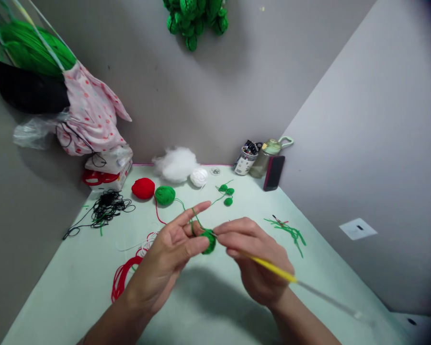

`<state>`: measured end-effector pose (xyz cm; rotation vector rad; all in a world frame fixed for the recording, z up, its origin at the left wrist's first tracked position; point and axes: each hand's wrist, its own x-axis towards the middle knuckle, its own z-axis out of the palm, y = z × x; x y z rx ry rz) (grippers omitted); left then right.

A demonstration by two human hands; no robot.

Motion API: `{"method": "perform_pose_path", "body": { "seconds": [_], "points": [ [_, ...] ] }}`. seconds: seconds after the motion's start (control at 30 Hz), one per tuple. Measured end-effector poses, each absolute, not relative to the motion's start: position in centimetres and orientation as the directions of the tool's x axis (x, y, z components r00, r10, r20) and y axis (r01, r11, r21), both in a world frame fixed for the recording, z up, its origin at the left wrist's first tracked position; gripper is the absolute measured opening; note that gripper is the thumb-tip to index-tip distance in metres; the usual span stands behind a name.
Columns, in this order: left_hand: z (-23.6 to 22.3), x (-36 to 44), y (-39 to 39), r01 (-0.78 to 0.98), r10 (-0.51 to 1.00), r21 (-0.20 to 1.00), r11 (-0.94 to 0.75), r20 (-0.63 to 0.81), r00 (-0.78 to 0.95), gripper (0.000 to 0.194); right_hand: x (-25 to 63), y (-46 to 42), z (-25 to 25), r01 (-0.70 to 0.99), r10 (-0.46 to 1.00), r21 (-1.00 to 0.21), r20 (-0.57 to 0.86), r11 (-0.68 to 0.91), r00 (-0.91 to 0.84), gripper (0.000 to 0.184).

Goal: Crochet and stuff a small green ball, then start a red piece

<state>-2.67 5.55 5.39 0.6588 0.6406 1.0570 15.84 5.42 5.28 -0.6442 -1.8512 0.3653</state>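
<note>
- The pale green surface spread beneath your hands; the clock was read from the green crocheted piece held above it, with twelve pointing away from you.
- The pink spotted cloth showed between ten and eleven o'clock, well apart from your hands.
- Your left hand was at nine o'clock, its thumb and fingers clamped on the green crocheted piece, while the forefinger stretched out apart from the rest with green yarn at it.
- Your right hand was between three and four o'clock, its fingers clamped together on the crochet hook; the tip met the piece and the yellow handle pointed toward four.
- The black cord lay tangled between nine and ten.
- The white fluff sat at eleven.
- The red yarn lay in loops between eight and nine, near your left wrist.
- The phone leaned between one and two.
- The red ball rested at ten, just beside the smaller green ball.
- Three small green pieces lay near one o'clock.
</note>
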Motion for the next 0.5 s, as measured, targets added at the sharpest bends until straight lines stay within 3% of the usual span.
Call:
{"method": "perform_pose_path", "body": {
  "seconds": [0.13, 0.23, 0.33, 0.5],
  "points": [
    [5.8, -3.2, 5.7, -0.540, 0.950, 0.807, 0.240, -0.080, 0.302, 0.051, 15.7, 5.8, 6.0, -0.071, 0.775, -0.784, 0.620, 0.616, -0.123, 0.019],
    [5.8, -3.2, 5.6, -0.534, 0.957, 0.819, 0.210, -0.060, 0.284, 0.044, 15.7, 6.3, 6.1, -0.252, 0.849, -0.840, 0.518, 0.481, -0.107, 0.017],
    [5.9, -3.1, 5.5, -0.511, 0.964, 0.840, 0.181, -0.048, 0.262, 0.044, 15.6, 6.6, 6.1, -0.265, 0.858, -0.849, 0.500, 0.458, -0.117, 0.016],
    [5.6, -2.6, 5.4, -0.466, 0.957, 0.865, 0.186, -0.051, 0.287, 0.041, 15.1, 6.3, 5.9, -0.064, 0.814, -0.826, 0.562, 0.559, -0.146, 0.015]
  ]
}}
